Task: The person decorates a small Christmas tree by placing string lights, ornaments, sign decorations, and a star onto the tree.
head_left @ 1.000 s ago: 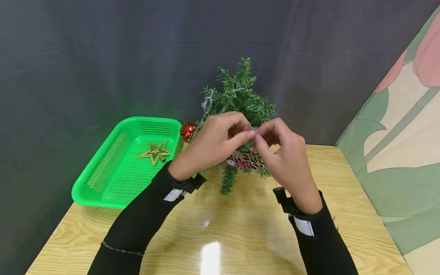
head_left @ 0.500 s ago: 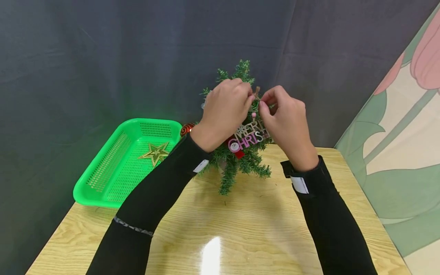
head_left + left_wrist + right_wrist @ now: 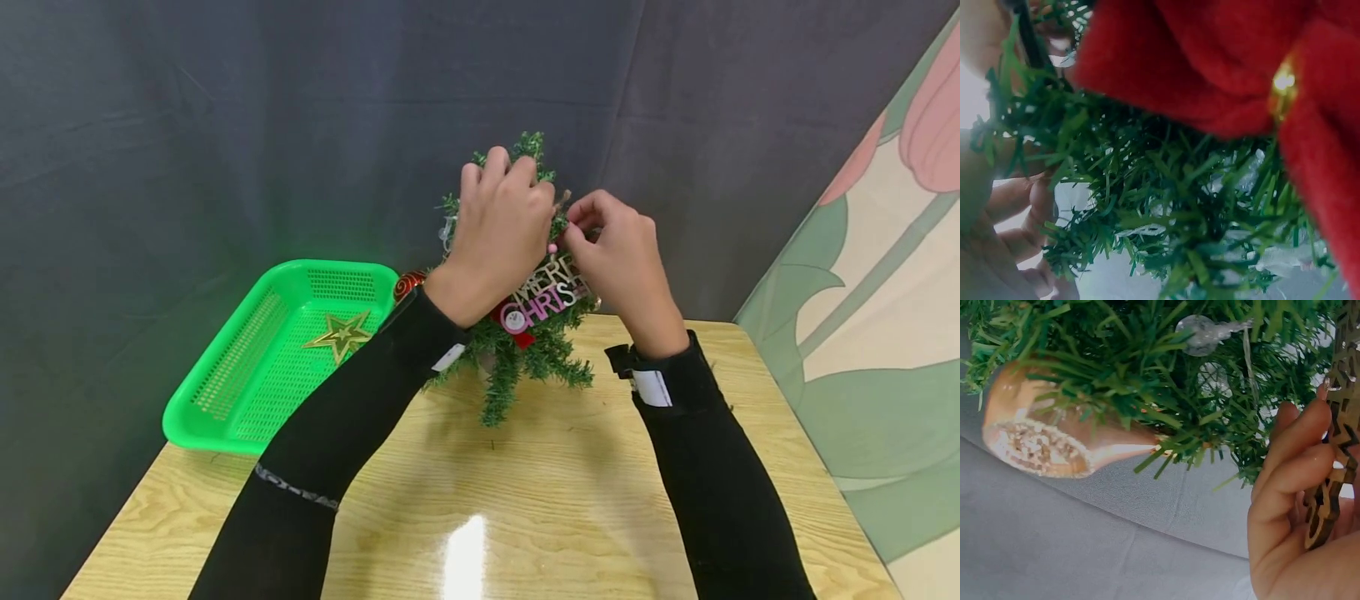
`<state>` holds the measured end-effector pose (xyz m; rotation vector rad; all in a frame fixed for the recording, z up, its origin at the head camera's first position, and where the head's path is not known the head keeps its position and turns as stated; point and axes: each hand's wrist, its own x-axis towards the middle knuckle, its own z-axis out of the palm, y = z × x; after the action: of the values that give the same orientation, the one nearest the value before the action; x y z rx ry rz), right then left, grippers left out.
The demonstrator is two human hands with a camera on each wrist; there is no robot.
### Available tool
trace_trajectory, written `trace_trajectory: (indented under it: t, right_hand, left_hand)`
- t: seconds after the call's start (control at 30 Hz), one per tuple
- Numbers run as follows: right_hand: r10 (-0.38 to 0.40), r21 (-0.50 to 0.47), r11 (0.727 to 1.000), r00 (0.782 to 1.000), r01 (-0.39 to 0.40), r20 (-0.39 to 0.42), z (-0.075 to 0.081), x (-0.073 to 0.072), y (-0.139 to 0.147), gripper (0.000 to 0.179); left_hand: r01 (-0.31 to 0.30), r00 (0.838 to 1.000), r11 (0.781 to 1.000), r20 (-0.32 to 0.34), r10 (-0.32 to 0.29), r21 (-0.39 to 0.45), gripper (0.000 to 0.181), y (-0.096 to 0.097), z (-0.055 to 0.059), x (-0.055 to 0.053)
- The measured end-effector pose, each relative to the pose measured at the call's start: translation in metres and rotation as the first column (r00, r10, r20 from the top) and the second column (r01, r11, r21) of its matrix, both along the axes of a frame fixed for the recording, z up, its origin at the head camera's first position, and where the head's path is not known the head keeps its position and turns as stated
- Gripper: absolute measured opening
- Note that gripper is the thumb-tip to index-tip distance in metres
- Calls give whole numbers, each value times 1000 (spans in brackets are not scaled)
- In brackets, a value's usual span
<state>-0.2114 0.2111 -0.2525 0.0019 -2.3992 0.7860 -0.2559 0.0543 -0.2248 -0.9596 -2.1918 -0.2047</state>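
Note:
A wooden "Merry Christmas" sign hangs by a twine loop at the front of a small artificial Christmas tree. My left hand, knuckles up, is curled at the twine beside an upper branch; its fingertips are hidden behind the hand. Just right of it, my right hand pinches at the loop with thumb and forefinger. The sign runs edge-on past the right fingers in the right wrist view. A red bow fills the upper right of the left wrist view, with green needles below.
Left of the tree stands a green plastic basket with a gold star in it. A red bauble hangs at the tree's left, and a shiny copper-coloured ornament hangs near my right hand. A dark curtain backs the wooden table.
Both hands have risen from in front of the lower tree to its upper branches, bringing the sign up with them. In the last half second my left hand has turned knuckles up.

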Motion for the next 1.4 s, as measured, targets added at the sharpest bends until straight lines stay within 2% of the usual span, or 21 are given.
trace_trajectory:
  t: [0.2, 0.3, 0.37, 0.43, 0.5, 0.57, 0.67, 0.77, 0.83, 0.9, 0.93, 1.03, 1.1, 1.13, 1.23, 1.33, 1.4]
  right_hand:
    - [-9, 109, 994, 999, 13, -41, -7, -2, -8, 18]
    - [0, 143, 990, 997, 12, -77, -12, 0, -12, 18]
    - [6, 157, 988, 995, 9, -98, -16, 4, -15, 19]
    - [17, 167, 986, 994, 1, -109, -22, 10, -16, 19]
    - [30, 172, 985, 994, -12, -107, -27, 17, -16, 20]
    - [45, 176, 984, 994, -27, -99, -33, 24, -16, 20]
    - [62, 174, 984, 994, -46, -86, -42, 31, -15, 21]
    - [82, 156, 985, 993, -69, -80, -48, 37, -15, 21]
    - [94, 146, 986, 992, -81, -84, -52, 40, -14, 20]
    - [105, 133, 987, 990, -93, -90, -53, 42, -14, 20]
    - [107, 129, 987, 990, -95, -95, -54, 43, -14, 19]
    - [114, 124, 987, 988, -101, -106, -54, 44, -13, 19]
    - [124, 123, 986, 987, -111, -103, -54, 46, -13, 19]
    - [131, 126, 985, 986, -118, -100, -55, 47, -13, 19]
    - [159, 142, 979, 982, -144, -102, -56, 49, -12, 19]
    - [185, 152, 975, 974, -165, -130, -56, 51, -12, 19]
    - [191, 155, 974, 969, -167, -156, -56, 50, -13, 19]
  left_hand:
    - [12, 1000, 999, 4, -12, -30, 36, -7, 0, -1]
    - [40, 999, 999, -20, -40, 2, 32, -12, -3, -2]
    - [88, 995, 995, -56, -85, 55, 27, -18, -9, -1]
    - [154, 984, 980, -109, -140, 127, 21, -25, -19, 4]
    - [223, 969, 954, -155, -194, 199, 16, -35, -31, 10]
    - [267, 959, 928, -172, -227, 262, 13, -47, -42, 18]
    - [271, 962, 906, -117, -245, 325, 9, -62, -55, 28]
    - [218, 972, 916, 15, -236, 337, 12, -73, -64, 37]
    - [180, 965, 925, 123, -232, 334, 14, -77, -70, 42]
    - [154, 942, 929, 232, -240, 338, 16, -81, -75, 45]
    - [147, 925, 925, 282, -254, 351, 16, -82, -77, 45]
    - [139, 872, 899, 378, -310, 415, 13, -84, -80, 45]
    - [140, 852, 874, 393, -346, 466, 11, -86, -82, 44]
    - [144, 850, 862, 385, -360, 487, 10, -87, -82, 44]
    - [162, 854, 830, 345, -388, 533, 10, -91, -84, 48]
    - [211, 869, 807, 272, -413, 551, 12, -94, -85, 53]
    - [240, 879, 795, 222, -421, 556, 13, -94, -84, 53]
